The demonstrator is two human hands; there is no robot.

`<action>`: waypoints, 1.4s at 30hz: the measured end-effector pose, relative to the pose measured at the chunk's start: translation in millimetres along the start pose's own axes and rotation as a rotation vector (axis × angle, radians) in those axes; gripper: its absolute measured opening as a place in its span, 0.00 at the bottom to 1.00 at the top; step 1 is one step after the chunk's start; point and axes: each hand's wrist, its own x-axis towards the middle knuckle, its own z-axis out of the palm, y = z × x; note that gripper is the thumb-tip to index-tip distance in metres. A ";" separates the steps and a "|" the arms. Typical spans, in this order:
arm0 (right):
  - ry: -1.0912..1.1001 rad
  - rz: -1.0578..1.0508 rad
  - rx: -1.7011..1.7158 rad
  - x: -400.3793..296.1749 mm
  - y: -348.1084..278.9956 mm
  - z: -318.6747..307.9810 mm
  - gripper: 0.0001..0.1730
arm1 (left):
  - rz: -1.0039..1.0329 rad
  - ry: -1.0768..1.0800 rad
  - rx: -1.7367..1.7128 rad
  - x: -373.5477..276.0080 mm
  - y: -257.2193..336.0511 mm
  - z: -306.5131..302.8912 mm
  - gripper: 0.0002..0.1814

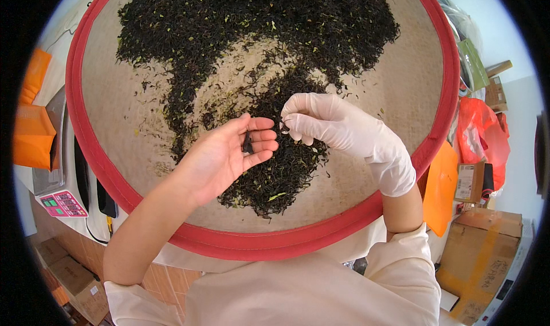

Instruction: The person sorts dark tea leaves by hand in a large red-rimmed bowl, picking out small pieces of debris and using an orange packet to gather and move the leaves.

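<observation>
Dark twisted dried leaves, apparently tea [275,16], with yellow-green bits among them, lie heaped on a round woven tray [107,89] with a red cloth rim. My left hand [223,154], bare and palm up, is over the near part of the tray with a small clump of dark leaves [247,143] resting at its curled fingers. My right hand [339,124], in a white glove, is just right of it, thumb and fingertips pinched on a thin dark leaf piece [284,126]. A smaller leaf pile [279,188] spreads beneath and below both hands.
A digital scale [62,203] with a pink keypad and orange bags [32,137] stand left of the tray. To the right are an orange sheet [440,188], a red plastic bag [481,132], a small box [468,182] and a large cardboard box [481,257].
</observation>
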 end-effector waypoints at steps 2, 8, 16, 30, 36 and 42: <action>0.038 -0.090 -0.082 1.2 1.5 6.4 0.12 | -0.014 -0.014 -0.001 1.2 -5.8 -2.2 0.17; 0.210 -0.057 -0.440 -3.3 -7.8 9.5 0.11 | 0.145 0.065 0.195 -0.1 -3.5 8.8 0.18; 0.256 -0.077 -0.514 -5.8 -8.1 14.6 0.10 | 0.183 0.147 0.464 3.7 -8.3 9.0 0.13; 0.475 -0.382 -0.616 -6.3 -8.4 7.3 0.04 | 0.201 0.124 0.320 3.1 -5.2 0.8 0.20; 0.332 -0.536 -0.606 0.8 0.1 19.8 0.06 | -0.005 0.030 -0.046 3.6 -4.3 4.6 0.15; 0.042 -0.361 -1.131 -4.2 18.4 20.4 0.11 | 0.106 0.122 -0.185 5.9 -1.3 -16.3 0.08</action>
